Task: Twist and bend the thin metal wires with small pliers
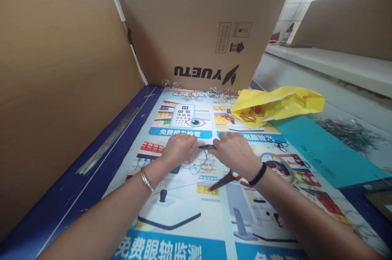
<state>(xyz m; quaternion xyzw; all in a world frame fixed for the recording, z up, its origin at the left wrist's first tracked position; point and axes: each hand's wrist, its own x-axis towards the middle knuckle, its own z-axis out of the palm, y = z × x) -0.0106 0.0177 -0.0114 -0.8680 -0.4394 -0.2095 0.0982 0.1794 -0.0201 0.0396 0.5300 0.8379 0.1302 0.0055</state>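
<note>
Forearms are converging above the poster [183, 227] on the tabletop [88, 182]. Left hand [180, 149] and right hand [234, 153], both palm-down, are pinching a small dark piece [207, 146] between closed fingers, just above a wire tangle [199, 165]. Scissors [225, 179] are lying under the right wrist.

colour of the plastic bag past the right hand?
Yellow. The plastic bag shows best in the head view, lying beyond the right hand.

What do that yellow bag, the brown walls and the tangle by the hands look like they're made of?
Yellow bag: thin glossy plastic, crinkled. Brown walls: matte cardboard, printed shipping marks. Tangle: probably fine metal wire, thin shiny loops.
</note>
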